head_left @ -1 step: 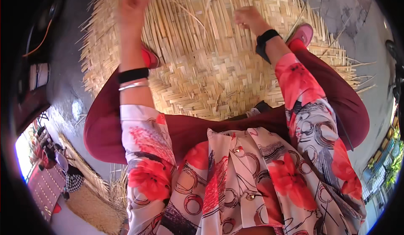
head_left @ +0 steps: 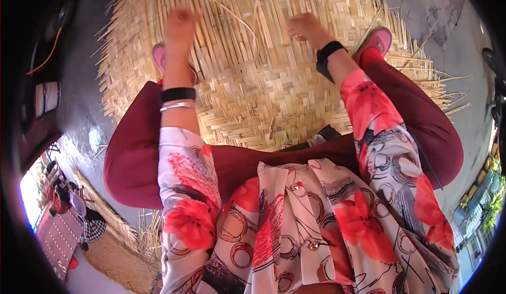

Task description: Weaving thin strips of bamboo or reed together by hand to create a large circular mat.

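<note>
A large woven mat of pale, straw-coloured split strips (head_left: 274,91) spreads on the floor between my legs. Its near part is tightly plaited, while long loose strips run lengthwise at the far side. Over the far left of the mat is my left hand (head_left: 181,28), its fingers curled closed. My right hand (head_left: 310,29), farther right, has its fingers bent and pressed together above the loose strips. Whatever either hand grips is hidden by the fingers. Between the hands, one long thin strip (head_left: 217,3) lies slantwise across the others.
Ragged strip ends (head_left: 448,96) stick out past the mat's right edge onto the grey floor (head_left: 79,99). My pink shoe (head_left: 380,40) rests on the mat's right side. At lower left are another straw-coloured woven piece (head_left: 113,209) and a person in checked cloth (head_left: 95,229).
My left hand has come nearer and to the right, uncovering more of my left shoe. My right hand has shifted slightly left and nearer. The mat looks the same.
</note>
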Tool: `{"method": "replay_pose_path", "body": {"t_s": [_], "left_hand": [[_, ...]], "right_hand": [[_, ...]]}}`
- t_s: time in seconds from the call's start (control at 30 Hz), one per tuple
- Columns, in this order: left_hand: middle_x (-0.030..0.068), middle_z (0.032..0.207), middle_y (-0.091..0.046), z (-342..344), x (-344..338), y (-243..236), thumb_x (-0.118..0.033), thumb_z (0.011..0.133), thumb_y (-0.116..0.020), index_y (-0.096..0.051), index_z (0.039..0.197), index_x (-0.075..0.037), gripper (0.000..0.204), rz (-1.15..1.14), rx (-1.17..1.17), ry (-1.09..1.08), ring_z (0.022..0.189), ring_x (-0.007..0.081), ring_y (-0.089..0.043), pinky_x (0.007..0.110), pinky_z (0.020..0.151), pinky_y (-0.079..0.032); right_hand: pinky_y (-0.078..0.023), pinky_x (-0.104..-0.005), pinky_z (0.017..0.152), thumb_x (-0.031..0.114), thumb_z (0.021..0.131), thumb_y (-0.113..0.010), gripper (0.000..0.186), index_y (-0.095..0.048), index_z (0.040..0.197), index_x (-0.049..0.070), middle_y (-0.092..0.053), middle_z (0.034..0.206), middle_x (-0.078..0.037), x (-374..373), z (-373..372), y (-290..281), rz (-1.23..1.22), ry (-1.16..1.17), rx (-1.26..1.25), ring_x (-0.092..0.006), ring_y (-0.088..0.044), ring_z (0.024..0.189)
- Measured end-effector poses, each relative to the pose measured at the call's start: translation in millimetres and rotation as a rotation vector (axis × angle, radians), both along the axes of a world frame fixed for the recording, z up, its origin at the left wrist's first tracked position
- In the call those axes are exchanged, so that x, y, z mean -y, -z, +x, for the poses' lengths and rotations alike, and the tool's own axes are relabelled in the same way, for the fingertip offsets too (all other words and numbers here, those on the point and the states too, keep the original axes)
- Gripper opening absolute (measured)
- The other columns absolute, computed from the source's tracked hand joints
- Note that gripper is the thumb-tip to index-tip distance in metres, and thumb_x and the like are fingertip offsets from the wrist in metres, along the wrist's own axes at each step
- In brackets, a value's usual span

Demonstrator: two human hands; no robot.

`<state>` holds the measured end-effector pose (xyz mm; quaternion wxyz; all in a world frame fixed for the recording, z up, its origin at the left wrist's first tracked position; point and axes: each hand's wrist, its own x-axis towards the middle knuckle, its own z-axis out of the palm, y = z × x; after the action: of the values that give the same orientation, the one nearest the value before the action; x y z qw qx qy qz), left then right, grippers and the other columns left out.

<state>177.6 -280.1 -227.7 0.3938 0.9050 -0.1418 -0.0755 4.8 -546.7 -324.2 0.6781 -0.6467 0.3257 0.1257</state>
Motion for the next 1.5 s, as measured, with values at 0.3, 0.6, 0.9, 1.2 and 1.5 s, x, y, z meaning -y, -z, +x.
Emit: {"method": "replay_pose_path", "body": {"t_s": [0.3, 0.6, 0.9, 1.2, 1.5], "left_hand": [[0.0123, 0.082, -0.063, -117.5, 11.3, 144.3, -0.017, 0.073, -0.069, -0.065, 0.086, -0.007, 0.016, 0.218, -0.141, 0.383, 0.072, 0.0319, -0.063, 0.04, 0.068, -0.052], [0.0141, 0.082, -0.063, -108.1, 10.9, 136.6, -0.02, 0.077, -0.063, -0.061, 0.082, -0.008, 0.014, 0.522, -0.008, 0.542, 0.077, 0.0339, -0.063, 0.045, 0.066, -0.05], [0.0132, 0.064, -0.062, -112.1, -5.7, 135.8, -0.02, 0.075, -0.064, -0.058, 0.072, -0.003, 0.018, 0.22, -0.206, -0.167, 0.059, 0.0308, -0.062, 0.04, 0.057, -0.048], [0.0137, 0.063, -0.06, -110.8, -13.7, 146.2, -0.014, 0.076, -0.065, -0.056, 0.07, -0.001, 0.017, -0.069, -0.348, -0.134, 0.055, 0.0254, -0.058, 0.037, 0.056, -0.047], [0.0228, 0.091, -0.063, -105.0, -10.8, 143.6, -0.01, 0.081, -0.054, -0.064, 0.089, 0.001, 0.017, 0.241, -0.453, 0.451, 0.089, 0.0378, -0.061, 0.041, 0.078, -0.049]], "right_hand": [[-0.05, -0.0273, 0.061, 0.02, 0.087, -0.055, 0.034, -0.059, 0.113, -0.001, -0.066, 0.099, -0.007, -59.4, 7.5, 17.5, -0.034, -0.157, -0.079, -0.0137, -0.064, 0.082], [-0.049, -0.0319, 0.057, 0.007, 0.074, -0.056, 0.03, -0.063, 0.101, -0.003, -0.066, 0.079, -0.017, -84.6, 30.0, 37.4, -0.047, -0.188, -0.082, -0.0195, -0.064, 0.066], [-0.045, -0.0337, 0.055, 0.015, 0.075, -0.065, 0.022, -0.051, 0.07, -0.002, -0.054, 0.065, -0.01, -107.2, 37.4, 51.5, 0.082, -0.224, 0.15, -0.0185, -0.051, 0.058], [-0.039, -0.0376, 0.05, 0.033, 0.072, -0.074, 0.047, -0.049, 0.059, -0.004, -0.044, 0.052, -0.015, -113.3, 26.5, 16.9, -0.437, -0.246, 0.23, -0.0239, -0.045, 0.048], [-0.044, -0.0424, 0.067, 0.026, 0.072, -0.073, 0.028, -0.06, 0.071, 0.002, -0.059, 0.068, -0.013, -82.6, 26.5, -8.3, -0.91, -0.737, 0.561, -0.0294, -0.058, 0.071]]}}
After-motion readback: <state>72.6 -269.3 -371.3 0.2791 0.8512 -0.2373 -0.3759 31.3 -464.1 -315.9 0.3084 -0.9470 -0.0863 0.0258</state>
